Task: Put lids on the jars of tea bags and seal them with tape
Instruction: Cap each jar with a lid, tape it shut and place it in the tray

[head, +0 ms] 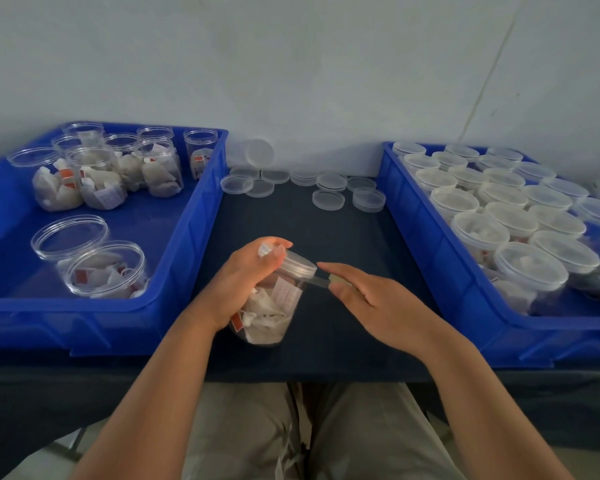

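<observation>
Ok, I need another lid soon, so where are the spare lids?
Head view: the spare lids lie at the back of the dark table, between the left bin and right bin.

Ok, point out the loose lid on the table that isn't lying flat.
The rearmost lid, by the left bin's back corner: it stands on edge near the wall, while the other loose lids lie flat.

Clear glossy plastic jar [274, 299]; blue, seemingly smooth plastic bins [201, 216].
</observation>
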